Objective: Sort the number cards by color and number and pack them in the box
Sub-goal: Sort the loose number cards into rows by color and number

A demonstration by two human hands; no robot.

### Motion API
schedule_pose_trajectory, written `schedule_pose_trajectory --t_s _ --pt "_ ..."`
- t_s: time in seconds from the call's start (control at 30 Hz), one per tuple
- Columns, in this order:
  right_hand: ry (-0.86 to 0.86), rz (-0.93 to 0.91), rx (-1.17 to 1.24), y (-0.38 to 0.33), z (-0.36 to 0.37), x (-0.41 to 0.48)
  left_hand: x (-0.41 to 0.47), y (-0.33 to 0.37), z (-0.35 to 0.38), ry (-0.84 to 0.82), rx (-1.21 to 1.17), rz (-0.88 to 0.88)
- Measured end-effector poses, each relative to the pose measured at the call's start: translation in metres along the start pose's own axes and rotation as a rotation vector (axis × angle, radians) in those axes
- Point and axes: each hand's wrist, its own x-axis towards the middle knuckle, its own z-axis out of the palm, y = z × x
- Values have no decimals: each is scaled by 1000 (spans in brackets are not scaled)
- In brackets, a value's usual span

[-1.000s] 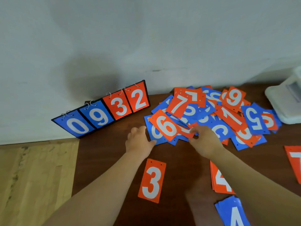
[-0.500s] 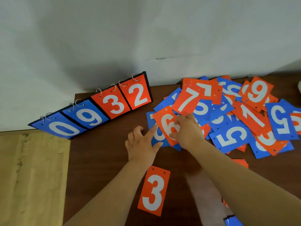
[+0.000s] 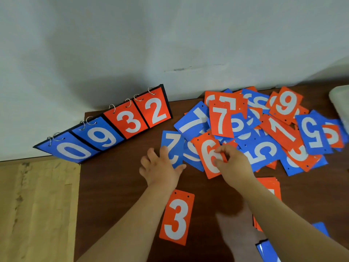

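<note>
- Pinching the red 6 card (image 3: 206,157) at its right edge with the right hand (image 3: 234,167), fingers (image 3: 224,149) narrowed onto it, thumb against forefinger; probably to draw it off the heap for a red set.
- Pressing down with the left hand (image 3: 160,167), fingers spread fairly wide and flat on a blue card (image 3: 171,146) just beside the 6; holding nothing, most likely steadying the neighbours against sliding.
- Lying jumbled and overlapping on the desk (image 3: 113,186) close to the wall (image 3: 170,44): loose heap of cards (image 3: 264,133), red and blue mixed, so sorting far from finished by the look of it.
- Set apart face-up between the two forearms: single red 3 card (image 3: 176,218), seemingly the start of a sorted place.
- Partly hidden under the right forearm: red stack (image 3: 270,186), digit covered; nearer the bottom edge, a second blue card (image 3: 266,250), cut off.
- Readable in white on the heap: 7, 9 and 1 on red; 7 and two sideways 5s on blue; the rest covered or turned.
- Propped by the wall at the far-left corner of the desk: ringed flip scoreboard (image 3: 105,129), reading 0 9 on blue, then 3 2 on red; no brand name seen anywhere.
- Cropped at the right edge: pale container (image 3: 340,104), blurred; cannot tell whether it is the packing box.
</note>
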Motion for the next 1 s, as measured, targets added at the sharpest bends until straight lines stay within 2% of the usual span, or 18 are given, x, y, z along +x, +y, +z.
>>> schedule_pose_trajectory --t_s 0.1,0.27,0.47,0.57,0.8,1.0 --pt "16 -15 28 4 -5 -11 6 15 0 -35 -179 -74" --pt "51 -17 96 10 -19 -30 2 6 -1 4 -387 -102" --pt "76 4 257 13 -31 -58 -28 -28 -14 49 -601 68" --pt "52 7 302 13 -31 -78 -60 -57 -26 67 -721 98" --pt "-40 -21 281 12 -8 -130 -137 -134 -39 128 -794 83" --pt "-69 -32 224 13 10 -164 -180 -186 -21 141 -897 -8"
